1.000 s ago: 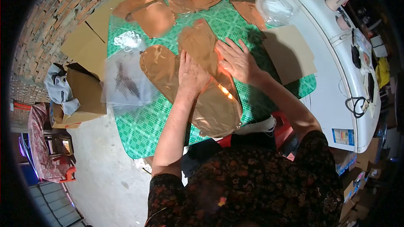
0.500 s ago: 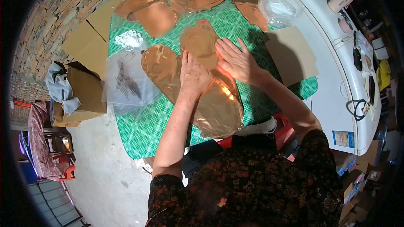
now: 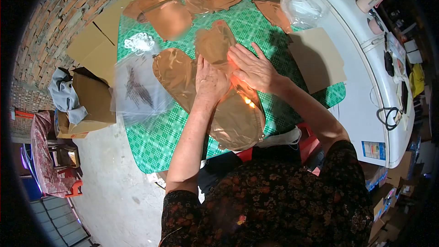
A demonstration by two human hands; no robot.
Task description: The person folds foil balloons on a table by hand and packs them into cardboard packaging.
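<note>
A flat, deflated copper-coloured foil balloon (image 3: 235,121) lies on a green checked tablecloth (image 3: 157,142) in front of me. It has several rounded lobes, one spreading to the upper left and one pointing away from me. My left hand (image 3: 211,81) rests on the middle of the foil with its fingers stretched out. On the right side of the upper lobe, my right hand (image 3: 254,69) lies with fingers extended and thumb apart. The foil between the two hands catches a reddish reflection. Part of the balloon is hidden beneath my hands and left forearm.
More copper foil balloons (image 3: 171,20) lie along the table's far edge. To the left are clear plastic bags (image 3: 141,87), a bundle of white string (image 3: 139,42) and an open cardboard box (image 3: 93,96). A cardboard sheet (image 3: 318,59) and a white appliance (image 3: 356,96) are on the right.
My right hand has shifted slightly left over the foil, and the upper lobe looks flatter and sharper. My left hand stays in nearly the same place.
</note>
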